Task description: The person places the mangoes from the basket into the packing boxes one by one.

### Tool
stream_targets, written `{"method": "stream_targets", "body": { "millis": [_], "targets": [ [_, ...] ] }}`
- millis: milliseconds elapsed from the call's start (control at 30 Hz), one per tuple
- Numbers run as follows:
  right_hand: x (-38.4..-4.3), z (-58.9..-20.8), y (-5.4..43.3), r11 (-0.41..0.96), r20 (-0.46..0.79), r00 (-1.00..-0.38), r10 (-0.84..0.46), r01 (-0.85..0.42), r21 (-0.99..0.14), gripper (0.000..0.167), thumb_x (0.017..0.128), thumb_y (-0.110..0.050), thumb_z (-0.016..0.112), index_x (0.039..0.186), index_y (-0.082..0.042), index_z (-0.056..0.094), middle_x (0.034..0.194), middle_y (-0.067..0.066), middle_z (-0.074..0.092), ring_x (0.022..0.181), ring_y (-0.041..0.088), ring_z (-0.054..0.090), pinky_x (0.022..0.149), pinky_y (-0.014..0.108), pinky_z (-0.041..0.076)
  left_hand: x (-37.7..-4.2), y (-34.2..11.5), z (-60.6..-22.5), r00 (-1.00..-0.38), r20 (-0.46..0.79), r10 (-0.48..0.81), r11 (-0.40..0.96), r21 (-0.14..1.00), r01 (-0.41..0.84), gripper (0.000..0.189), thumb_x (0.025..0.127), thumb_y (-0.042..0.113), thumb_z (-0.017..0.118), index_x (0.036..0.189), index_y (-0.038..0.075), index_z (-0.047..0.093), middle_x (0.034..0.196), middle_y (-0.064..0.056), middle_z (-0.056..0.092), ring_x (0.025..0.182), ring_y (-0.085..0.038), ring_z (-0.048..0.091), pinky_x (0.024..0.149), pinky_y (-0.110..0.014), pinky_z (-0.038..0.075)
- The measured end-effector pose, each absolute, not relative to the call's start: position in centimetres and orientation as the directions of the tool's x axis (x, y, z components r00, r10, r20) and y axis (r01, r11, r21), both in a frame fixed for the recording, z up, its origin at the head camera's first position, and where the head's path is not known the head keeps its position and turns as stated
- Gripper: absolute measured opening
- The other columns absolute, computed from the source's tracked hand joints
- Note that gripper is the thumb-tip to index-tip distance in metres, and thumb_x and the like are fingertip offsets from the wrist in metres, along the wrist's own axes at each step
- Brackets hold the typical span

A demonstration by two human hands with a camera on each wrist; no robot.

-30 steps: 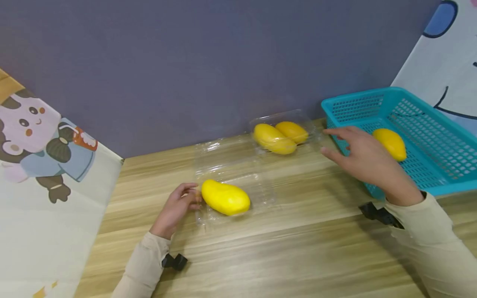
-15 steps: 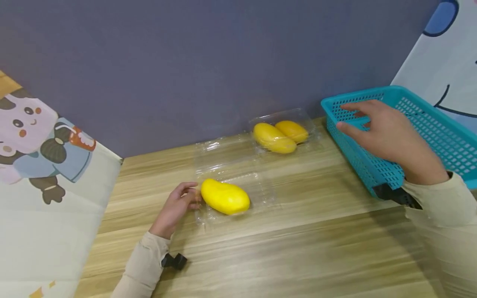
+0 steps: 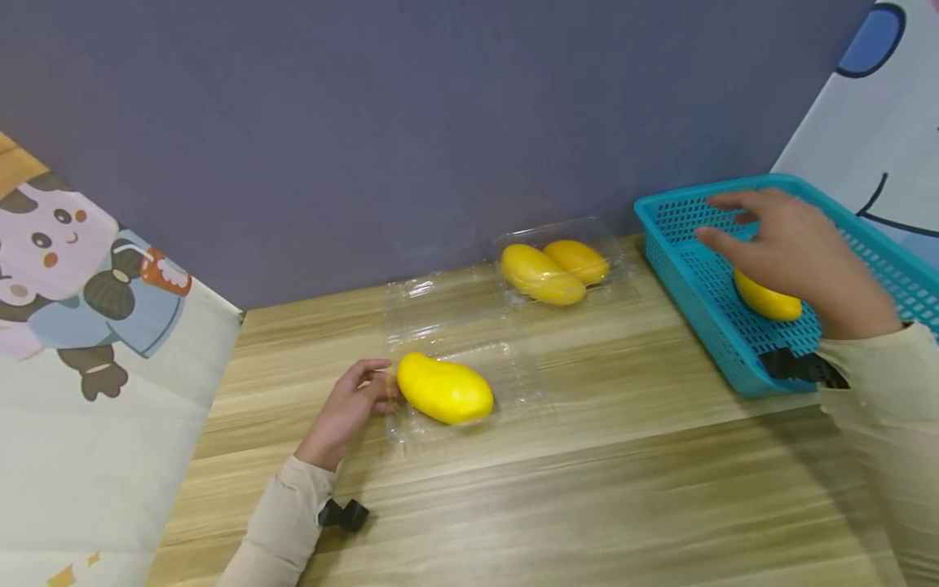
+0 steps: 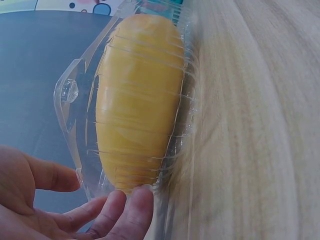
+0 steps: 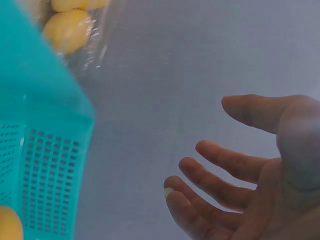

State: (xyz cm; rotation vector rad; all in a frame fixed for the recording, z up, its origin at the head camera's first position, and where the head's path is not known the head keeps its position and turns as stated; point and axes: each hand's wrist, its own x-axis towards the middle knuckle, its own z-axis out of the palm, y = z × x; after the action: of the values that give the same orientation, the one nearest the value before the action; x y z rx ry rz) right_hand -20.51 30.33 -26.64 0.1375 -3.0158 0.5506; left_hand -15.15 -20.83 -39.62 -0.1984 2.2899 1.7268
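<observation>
A yellow mango (image 3: 445,390) lies in the base of a clear plastic clamshell box (image 3: 517,390), whose raised-back lid (image 3: 438,306) spreads behind it. With bent fingers and thumb, my left hand (image 3: 354,403) holds the box's left edge beside the mango; in the left wrist view the fingertips (image 4: 142,197) meet the plastic at the mango's near end. My right hand (image 3: 795,253) hovers over the teal basket (image 3: 700,318), fingers spread and relaxed, holding nothing. Below it in the basket sits another mango (image 3: 766,300), partly hidden by the hand.
A second clear box (image 3: 594,228) with two mangoes (image 3: 543,275) stands against the grey back wall (image 3: 440,147), left of the basket. Printed cartoon panels flank the wooden table (image 3: 528,505) on both sides.
My right hand has moved right from beside the basket's left rim to above its inside, with fingers still relaxed. The left hand, the boxes and their mangoes stay where they were.
</observation>
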Motion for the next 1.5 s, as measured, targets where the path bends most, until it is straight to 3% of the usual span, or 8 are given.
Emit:
{"method": "stream_targets", "body": {
  "millis": [300, 533, 867, 1500],
  "targets": [
    [-22.3, -27.8, 31.9, 0.946, 0.019, -0.998, -0.053, -0.056, -0.319, 0.074, 0.100, -0.056, 0.042, 0.154, -0.005, 0.033, 0.146, 0.035, 0.041, 0.120, 0.054, 0.044, 0.090, 0.074, 0.038, -15.1, -20.8, -39.6, -0.956, -0.291, 0.049, 0.272, 0.924, -0.267, 0.041, 0.106, 0.013, 0.039, 0.144, -0.001, 0.040, 0.129, -0.020, 0.046, 0.101, -0.021, 0.063, 0.085, -0.027, 0.057],
    [-23.1, -29.3, 32.9, 0.948, -0.069, -0.997, -0.029, -0.005, -0.317, 0.079, 0.100, -0.058, 0.041, 0.153, 0.000, 0.032, 0.149, 0.036, 0.038, 0.129, 0.060, 0.033, 0.099, 0.078, 0.030, -15.1, -20.8, -39.7, -0.955, -0.294, 0.050, 0.285, 0.920, -0.269, 0.041, 0.106, 0.015, 0.040, 0.145, 0.001, 0.040, 0.130, -0.021, 0.047, 0.099, -0.022, 0.064, 0.086, -0.028, 0.056],
    [-24.1, -30.7, 35.2, 0.963, -0.192, -0.981, -0.039, 0.014, -0.268, 0.090, 0.097, -0.064, 0.039, 0.151, 0.006, 0.028, 0.149, 0.044, 0.025, 0.131, 0.065, 0.021, 0.100, 0.081, 0.024, -15.1, -20.8, -39.6, -0.956, -0.290, 0.048, 0.286, 0.921, -0.265, 0.041, 0.106, 0.014, 0.040, 0.145, 0.000, 0.040, 0.131, -0.022, 0.047, 0.101, -0.022, 0.064, 0.086, -0.028, 0.056],
    [-25.9, -33.3, 38.4, 0.985, -0.276, -0.961, 0.019, 0.065, -0.158, 0.090, 0.096, -0.057, 0.048, 0.144, 0.017, 0.030, 0.142, 0.049, 0.026, 0.121, 0.067, 0.030, 0.094, 0.079, 0.036, -15.3, -20.8, -39.9, -0.957, -0.285, 0.047, 0.287, 0.922, -0.261, 0.041, 0.106, 0.013, 0.040, 0.144, 0.000, 0.041, 0.130, -0.022, 0.047, 0.099, -0.021, 0.064, 0.084, -0.027, 0.056]
  ]
}}
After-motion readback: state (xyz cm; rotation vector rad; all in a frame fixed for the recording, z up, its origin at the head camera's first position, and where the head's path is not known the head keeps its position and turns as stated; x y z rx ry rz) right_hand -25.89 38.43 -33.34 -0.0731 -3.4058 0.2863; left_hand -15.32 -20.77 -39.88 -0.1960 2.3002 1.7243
